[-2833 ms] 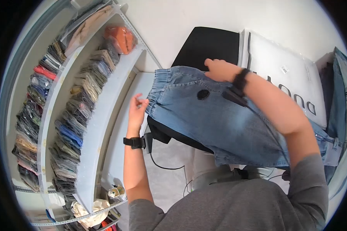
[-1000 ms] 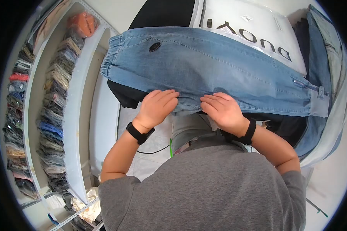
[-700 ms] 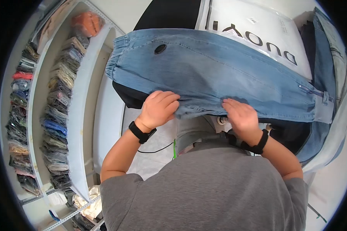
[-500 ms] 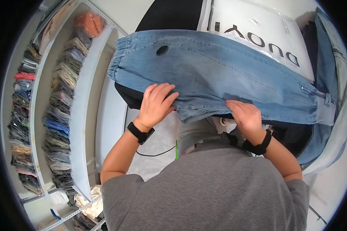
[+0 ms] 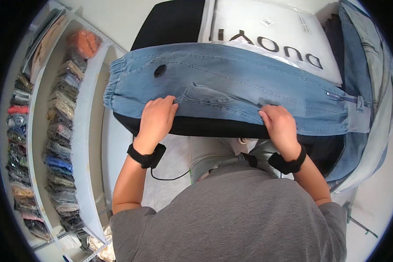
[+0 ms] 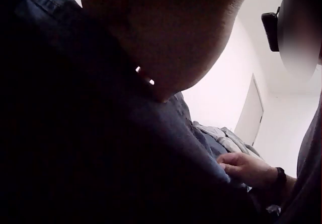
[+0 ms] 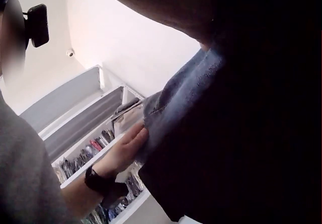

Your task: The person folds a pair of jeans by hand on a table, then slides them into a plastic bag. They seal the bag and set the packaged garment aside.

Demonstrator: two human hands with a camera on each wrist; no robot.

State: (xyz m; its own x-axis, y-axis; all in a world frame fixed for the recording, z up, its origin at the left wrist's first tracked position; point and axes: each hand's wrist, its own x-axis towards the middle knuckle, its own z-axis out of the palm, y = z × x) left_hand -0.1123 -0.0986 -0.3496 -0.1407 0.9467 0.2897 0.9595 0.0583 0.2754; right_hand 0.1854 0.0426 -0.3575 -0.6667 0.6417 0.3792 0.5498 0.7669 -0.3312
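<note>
A pair of light-blue jeans (image 5: 249, 74) with an elastic waistband (image 5: 113, 85) and a dark oval patch lies lengthwise on a black surface (image 5: 222, 127). At the near edge, toward the waist, my left hand (image 5: 158, 117) pinches the denim with bent fingers. Farther along the same edge, my right hand (image 5: 280, 130) grips the cloth between thumb and fingers. A raised fold (image 5: 207, 94) runs between the hands. The left wrist view is mostly dark, with the right hand (image 6: 246, 168) at the denim; the right wrist view shows the left hand (image 7: 123, 151) at its edge.
Shelves (image 5: 94, 131) on the left hold several rows of bagged folded garments (image 5: 59, 161). A white printed plastic package (image 5: 270, 35) lies behind the jeans. More denim garments (image 5: 371, 87) hang at the right end. A cable (image 5: 170, 179) dangles below the left wrist.
The near edge of the jeans has been drawn up away from the body, baring a black strip of the surface. A fold now stands between the hands. The head view has shifted.
</note>
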